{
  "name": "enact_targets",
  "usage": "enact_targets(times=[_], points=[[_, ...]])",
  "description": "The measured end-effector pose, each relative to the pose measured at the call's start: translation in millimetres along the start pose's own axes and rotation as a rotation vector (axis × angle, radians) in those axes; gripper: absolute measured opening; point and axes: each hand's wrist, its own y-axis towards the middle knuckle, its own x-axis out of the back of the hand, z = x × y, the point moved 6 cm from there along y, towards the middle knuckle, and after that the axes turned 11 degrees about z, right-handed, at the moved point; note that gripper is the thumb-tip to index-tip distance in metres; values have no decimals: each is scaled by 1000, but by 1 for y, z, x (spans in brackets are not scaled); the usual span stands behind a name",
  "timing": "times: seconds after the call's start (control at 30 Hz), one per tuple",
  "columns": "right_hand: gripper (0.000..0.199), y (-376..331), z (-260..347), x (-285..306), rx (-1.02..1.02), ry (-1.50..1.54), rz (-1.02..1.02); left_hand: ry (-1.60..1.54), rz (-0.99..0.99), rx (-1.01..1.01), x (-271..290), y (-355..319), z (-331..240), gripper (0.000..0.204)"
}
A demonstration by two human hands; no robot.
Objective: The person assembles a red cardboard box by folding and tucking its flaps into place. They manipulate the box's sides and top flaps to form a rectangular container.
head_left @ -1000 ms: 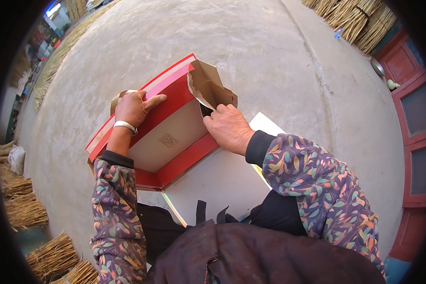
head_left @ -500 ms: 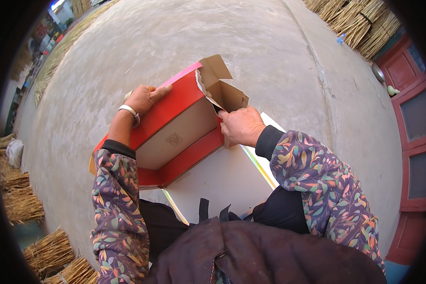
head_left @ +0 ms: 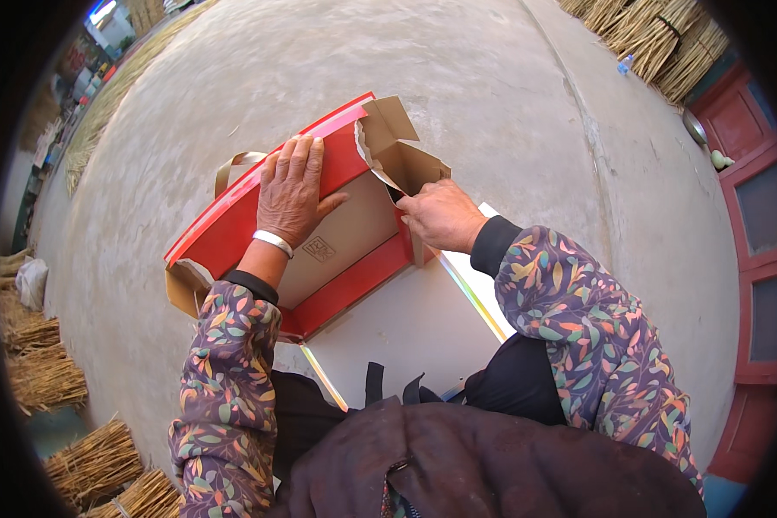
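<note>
One red cardboard box (head_left: 344, 161) tilts just ahead of your lap, its long axis running from near left to far right. Your left hand (head_left: 292, 192) lies flat over its red side; your right hand (head_left: 445, 216), nearer the end with brown flaps (head_left: 419, 167), pinches the torn edge.

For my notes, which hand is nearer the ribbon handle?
Left. The left hand rests on the red box beside the ribbon handle; the right hand is farther, at the box's right end.
</note>
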Motion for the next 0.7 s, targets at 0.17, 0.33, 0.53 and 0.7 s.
enact_targets(times=[0.17, 0.33, 0.53, 0.7], points=[[20, 7, 3, 4, 11, -3, 5, 121, 184, 33, -8, 2, 6, 105], [23, 8, 5, 8, 22, 12, 17, 166, 173, 34, -13, 7, 7, 93], [21, 7, 0, 8, -40, 12, 70, 251, 120, -56, -9, 10, 1, 72], [18, -2, -8, -4, -67, -38, 138, 247, 200, -164, -7, 9, -9, 65]])
